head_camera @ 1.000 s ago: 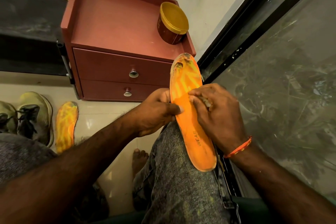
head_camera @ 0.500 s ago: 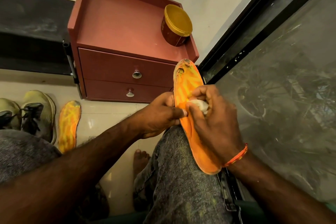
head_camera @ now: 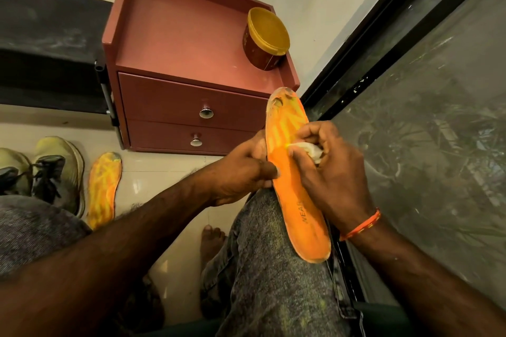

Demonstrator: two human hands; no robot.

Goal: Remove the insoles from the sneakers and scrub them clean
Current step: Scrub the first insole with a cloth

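Right hand (head_camera: 332, 172) curled round a white cloth (head_camera: 309, 149), pressing it on the orange insole (head_camera: 294, 169) I see propped on the knee; left hand (head_camera: 241, 169) grips its edge w/ thumb across. 2nd insole (head_camera: 103, 189) on floor beside sneakers (head_camera: 59, 169)

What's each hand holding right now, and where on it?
Left hand grips the orange insole at its left edge, near mid-length, thumb on top. Right hand pinches a whitish wad of cloth in its fingertips, pressed on the insole's forepart.

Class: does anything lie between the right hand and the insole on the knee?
Yes. A wad of white cloth, pinched in the right hand, sits between its fingers and the insole.
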